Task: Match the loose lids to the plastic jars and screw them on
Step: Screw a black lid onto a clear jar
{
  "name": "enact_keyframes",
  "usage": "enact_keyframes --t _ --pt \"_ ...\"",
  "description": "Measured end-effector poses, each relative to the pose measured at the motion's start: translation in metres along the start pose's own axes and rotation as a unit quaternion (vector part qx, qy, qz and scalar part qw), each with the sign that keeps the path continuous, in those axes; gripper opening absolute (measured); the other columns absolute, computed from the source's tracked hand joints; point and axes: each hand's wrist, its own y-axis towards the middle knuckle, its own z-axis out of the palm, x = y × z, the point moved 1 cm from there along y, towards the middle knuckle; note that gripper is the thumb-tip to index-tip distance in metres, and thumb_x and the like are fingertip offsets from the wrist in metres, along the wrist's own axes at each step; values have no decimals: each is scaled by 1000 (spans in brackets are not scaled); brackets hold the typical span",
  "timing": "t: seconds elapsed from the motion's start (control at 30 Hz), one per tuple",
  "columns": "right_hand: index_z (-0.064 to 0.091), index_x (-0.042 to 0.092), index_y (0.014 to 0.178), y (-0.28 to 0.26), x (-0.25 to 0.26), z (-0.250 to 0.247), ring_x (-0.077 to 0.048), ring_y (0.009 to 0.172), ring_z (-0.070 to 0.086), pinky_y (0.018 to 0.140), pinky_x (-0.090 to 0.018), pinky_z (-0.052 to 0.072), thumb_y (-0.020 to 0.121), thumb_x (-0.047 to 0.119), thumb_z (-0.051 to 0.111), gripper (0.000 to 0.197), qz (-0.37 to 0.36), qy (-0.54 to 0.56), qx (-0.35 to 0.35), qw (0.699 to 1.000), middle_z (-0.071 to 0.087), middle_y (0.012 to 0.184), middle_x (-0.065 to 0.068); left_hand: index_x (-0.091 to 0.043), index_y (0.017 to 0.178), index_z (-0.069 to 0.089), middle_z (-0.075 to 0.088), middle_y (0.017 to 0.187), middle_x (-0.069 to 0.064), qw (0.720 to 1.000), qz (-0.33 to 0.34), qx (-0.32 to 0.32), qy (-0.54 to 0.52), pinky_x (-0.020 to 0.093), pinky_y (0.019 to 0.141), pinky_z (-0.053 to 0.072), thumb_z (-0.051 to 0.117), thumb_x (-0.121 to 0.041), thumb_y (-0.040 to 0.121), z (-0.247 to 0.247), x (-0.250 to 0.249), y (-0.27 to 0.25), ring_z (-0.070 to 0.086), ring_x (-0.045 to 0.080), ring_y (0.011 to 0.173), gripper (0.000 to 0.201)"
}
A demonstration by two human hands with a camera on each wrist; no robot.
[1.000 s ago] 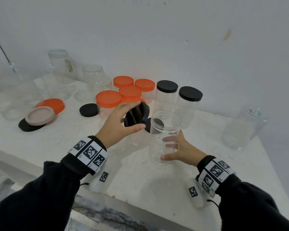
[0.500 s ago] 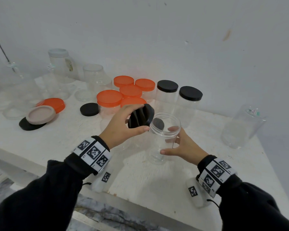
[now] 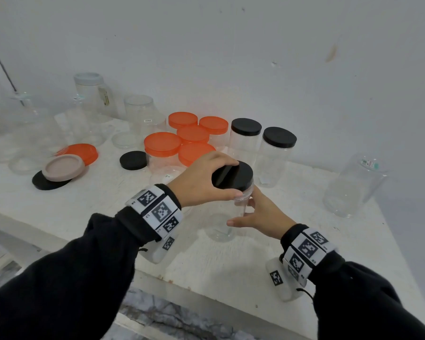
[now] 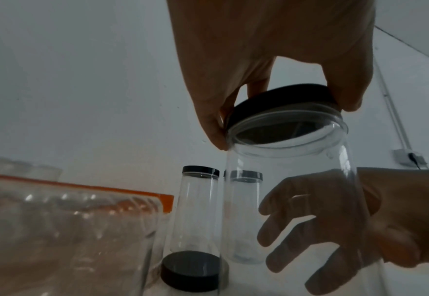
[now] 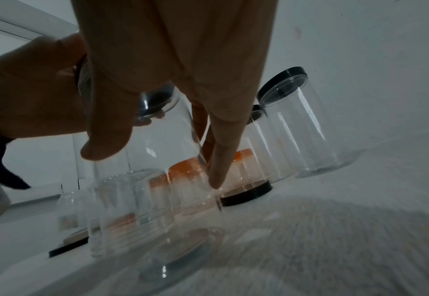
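Observation:
A clear plastic jar (image 3: pixel 225 224) stands upright on the white table (image 3: pixel 108 192), a little in from its front edge. My right hand (image 3: pixel 241 217) grips its side, thumb in front and fingers round the back, as seen through the jar (image 4: pixel 291 180) in the left wrist view. A black lid (image 3: pixel 238 175) sits flat on the jar's mouth. My left hand (image 3: pixel 231 179) holds this lid by its rim from above, thumb on the near side. In the right wrist view the jar (image 5: pixel 157 200) fills the middle, with the lid (image 5: pixel 155 100) partly hidden behind my thumb.
Two black-lidded jars (image 3: pixel 245 141) stand just behind, with several orange-lidded jars (image 3: pixel 162 143) to their left. Loose lids lie at left: black (image 3: pixel 133 160), beige (image 3: pixel 63 167), orange (image 3: pixel 84 150). Another black lid (image 4: pixel 190 270) lies behind the held jar. A large open jar (image 3: pixel 353 187) stands at right.
My left hand has turned the black lid from edge-on to flat and brought it right and down onto the jar's mouth. My right hand has stayed on the jar.

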Motion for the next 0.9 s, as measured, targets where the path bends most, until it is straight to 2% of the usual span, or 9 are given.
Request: enact_keyframes --t 0.1,0.2,0.3,0.4,0.53,0.6,0.67,0.8,0.9 --pt "33 35 123 0 1 1 -12 115 48 84 -24 50 66 20 85 79 -5 -9 4 1000 47 127 9 -20 125 52 42 117 -12 1000 7 17 24 11 86 31 68 -50 66 2 -2 2 41 7 110 68" --pt "32 35 124 0 1 2 -13 116 48 81 -22 50 66 21 84 80 -8 -12 1 1000 46 128 8 -20 127 50 40 118 -12 999 2 22 25 19 91 31 76 -41 72 3 -2 2 39 7 112 64" --pt "26 33 131 0 1 0 -14 123 43 89 -26 47 65 23 85 89 -2 -15 36 999 40 134 10 -20 129 48 39 120 -11 1000 -3 25 12 19 94 34 77 -43 69 4 -2 0 38 7 113 71" --pt "9 33 141 -2 5 -12 -12 130 37 103 -32 39 52 36 87 118 6 -19 106 994 28 144 10 -20 142 26 34 137 -5 996 -46 27 -68 20 102 31 80 -48 56 10 2 -7 34 7 125 106" --pt "4 29 145 -1 36 -39 -11 127 42 101 -32 43 35 59 86 140 -12 33 64 997 31 141 8 -23 147 -2 28 139 -6 969 -112 4 -220 24 108 30 86 -29 56 25 11 -24 31 6 129 126" --pt "7 30 145 0 58 -49 -7 124 43 92 -25 46 33 69 81 139 -30 -2 59 998 33 136 11 -25 146 -5 30 139 -6 960 -128 -23 -247 25 109 29 84 -28 57 35 14 -28 32 7 130 126" --pt "14 31 144 1 80 -53 -9 127 41 96 -26 44 47 64 81 122 -34 -91 90 991 34 136 12 -25 145 1 33 138 -6 953 -141 -55 -263 19 106 30 85 -23 59 43 17 -28 36 7 128 120" --pt "17 30 147 10 117 -42 -9 124 39 103 -26 35 73 47 73 94 -60 -336 159 926 35 142 5 -26 136 23 38 136 -6 949 -136 -78 -275 13 98 36 86 -40 52 51 24 -26 42 2 123 106" --pt "13 36 148 19 129 -27 -16 116 43 96 -28 39 78 48 68 90 -68 -467 194 860 35 138 1 -28 131 27 43 132 -6 954 -138 -73 -258 7 91 37 85 -35 55 50 26 -25 44 -2 120 96"
